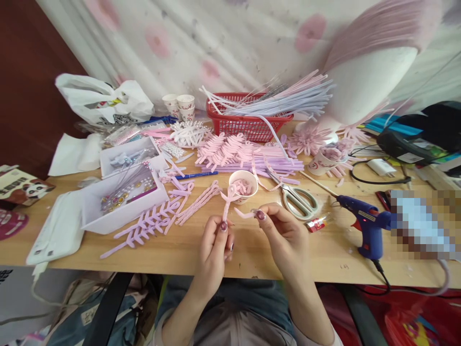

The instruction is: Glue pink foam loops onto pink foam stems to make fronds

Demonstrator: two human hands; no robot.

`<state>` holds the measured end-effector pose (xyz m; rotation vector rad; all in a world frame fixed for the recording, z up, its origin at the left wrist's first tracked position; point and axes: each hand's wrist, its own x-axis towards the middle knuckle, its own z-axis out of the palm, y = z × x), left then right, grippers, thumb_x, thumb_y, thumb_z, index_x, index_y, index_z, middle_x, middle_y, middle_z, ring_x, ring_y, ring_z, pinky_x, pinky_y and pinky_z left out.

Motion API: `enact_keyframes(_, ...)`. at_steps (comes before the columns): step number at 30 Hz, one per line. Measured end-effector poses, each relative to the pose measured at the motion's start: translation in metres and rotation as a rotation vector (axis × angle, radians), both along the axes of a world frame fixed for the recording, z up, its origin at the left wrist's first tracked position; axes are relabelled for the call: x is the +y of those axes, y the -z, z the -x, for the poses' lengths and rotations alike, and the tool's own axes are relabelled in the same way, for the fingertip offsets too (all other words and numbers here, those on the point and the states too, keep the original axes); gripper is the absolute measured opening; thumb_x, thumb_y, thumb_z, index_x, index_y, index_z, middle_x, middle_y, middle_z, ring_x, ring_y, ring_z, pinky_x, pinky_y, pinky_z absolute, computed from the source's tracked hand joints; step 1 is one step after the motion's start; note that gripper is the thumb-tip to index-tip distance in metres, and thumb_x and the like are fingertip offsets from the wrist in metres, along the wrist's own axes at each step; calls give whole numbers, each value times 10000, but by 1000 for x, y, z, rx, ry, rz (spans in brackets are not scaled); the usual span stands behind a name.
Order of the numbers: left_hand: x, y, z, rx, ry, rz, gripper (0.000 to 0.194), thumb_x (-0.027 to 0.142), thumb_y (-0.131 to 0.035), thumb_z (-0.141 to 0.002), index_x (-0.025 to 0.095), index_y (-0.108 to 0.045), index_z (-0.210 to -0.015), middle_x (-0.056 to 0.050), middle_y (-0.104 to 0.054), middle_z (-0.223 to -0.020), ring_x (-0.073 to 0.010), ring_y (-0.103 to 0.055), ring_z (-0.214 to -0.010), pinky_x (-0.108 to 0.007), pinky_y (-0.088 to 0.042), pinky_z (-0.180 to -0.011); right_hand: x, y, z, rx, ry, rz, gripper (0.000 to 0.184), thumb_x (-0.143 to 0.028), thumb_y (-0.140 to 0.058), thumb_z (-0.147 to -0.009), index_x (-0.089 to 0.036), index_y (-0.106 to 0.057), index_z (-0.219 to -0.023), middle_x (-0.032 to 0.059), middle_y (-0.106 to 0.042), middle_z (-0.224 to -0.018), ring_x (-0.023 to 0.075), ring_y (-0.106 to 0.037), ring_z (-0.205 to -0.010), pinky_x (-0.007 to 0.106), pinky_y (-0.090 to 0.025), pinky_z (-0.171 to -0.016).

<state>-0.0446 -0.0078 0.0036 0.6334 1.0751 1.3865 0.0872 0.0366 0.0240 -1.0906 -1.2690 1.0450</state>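
My left hand (216, 245) is closed round the lower stem of a twisted pink pipe cleaner piece (226, 204), held upright with a loop and short side arms at its top. My right hand (283, 235) pinches a short bent pink pipe cleaner (243, 213) between thumb and forefinger, its free end pointing toward the left hand's piece. The two pieces are apart. Just behind them stands a paper cup (253, 191) holding short pink pipe cleaner bits. Twisted pink stems (198, 202) and lilac leafy sprigs (147, 223) lie to the left.
Green-handled scissors (298, 199) and a blue glue gun (367, 221) lie on the right. At the back, a red basket (245, 127) bears long pipe cleaners. White boxes (122, 211) with beads and a white power bank (59, 226) occupy the left. Pink loops (226, 151) are piled mid-table.
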Motion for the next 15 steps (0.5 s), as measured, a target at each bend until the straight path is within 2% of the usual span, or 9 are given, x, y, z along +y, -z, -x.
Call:
enact_keyframes(7,-3,1,2,61,41,-22,319,523,-550,-939,205,-550,-923,72,-427,-625,-65,-277,-479,-180,-246,-449,8,-3,24,41,-26,1,116,-324,-699,-853,-218,-681,-810,15,-696,-791,161,-632,-760,275,-505,-725)
enact_keyframes(15,-4,-1,4,100,79,-41,314,521,-505,-959,211,-552,-933,64,-428,-632,-86,-314,-495,-203,-275,-468,8,3,27,-53,-1,-22,166,-375,-665,-893,-216,-678,-847,34,-713,-830,188,-650,-799,314,-516,-758)
